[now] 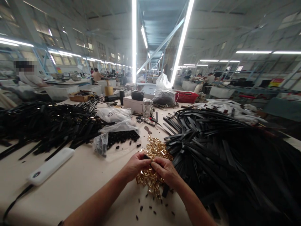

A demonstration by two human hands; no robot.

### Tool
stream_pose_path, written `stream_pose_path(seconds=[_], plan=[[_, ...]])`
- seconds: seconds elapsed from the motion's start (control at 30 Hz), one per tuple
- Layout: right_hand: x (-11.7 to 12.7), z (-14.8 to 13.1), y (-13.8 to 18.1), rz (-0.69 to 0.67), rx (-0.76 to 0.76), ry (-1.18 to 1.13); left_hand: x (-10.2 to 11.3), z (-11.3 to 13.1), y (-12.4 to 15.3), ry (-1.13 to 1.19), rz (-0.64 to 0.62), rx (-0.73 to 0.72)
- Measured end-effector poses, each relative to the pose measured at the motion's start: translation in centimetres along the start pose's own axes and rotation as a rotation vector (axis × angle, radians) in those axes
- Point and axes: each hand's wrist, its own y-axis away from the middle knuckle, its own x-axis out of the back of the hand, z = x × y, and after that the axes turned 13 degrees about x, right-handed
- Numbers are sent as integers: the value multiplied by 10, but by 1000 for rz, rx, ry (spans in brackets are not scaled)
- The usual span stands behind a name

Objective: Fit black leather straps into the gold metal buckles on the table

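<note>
One long counter [77, 185], and two heaps of black straps on it. The right heap [223, 150] is the bigger and sprawls to the far right edge. The left heap [47, 125] lies well apart across the counter.

Between them are two clear plastic bags. One [114, 114] is tied shut, while the other [110, 138] is open and spills small black bits.

Next comes one pile of gold buckles [157, 150], pressed against the right heap's ragged edge. One white power bank [50, 165] lies alone near the left edge, its cable trailing off the front.

Two hands are at work over the near end of the buckles. The left hand [137, 164] has a tight grip, thumb and fingertips pinched on a small black piece [146, 156]. The right hand [167, 172] curls in to meet it, knuckles up. I cannot tell what its grip has, if anything.

One glass jar [147, 109] stands at the back. About a dozen loose black loops [150, 207] dot the front, between the forearms.

For open room, there is a broad bare stretch left of the hands, running to the power bank. On the right there is none, since straps crowd the wrist.
</note>
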Motion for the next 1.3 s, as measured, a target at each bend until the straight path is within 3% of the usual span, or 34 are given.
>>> stream_pose_path(seconds=[0.27,0.53,1.0,1.3], plan=[[0,-5,2,43,46,63,-2,1,2,9,26,96],[5,-11,3,-58,-9,-75,6,4,2,38,-31,113],[-1,-4,-1,43,115,136,3,4,5,-40,-46,83],[-11,6,3,194,137,375,-4,0,6,-51,-55,79]])
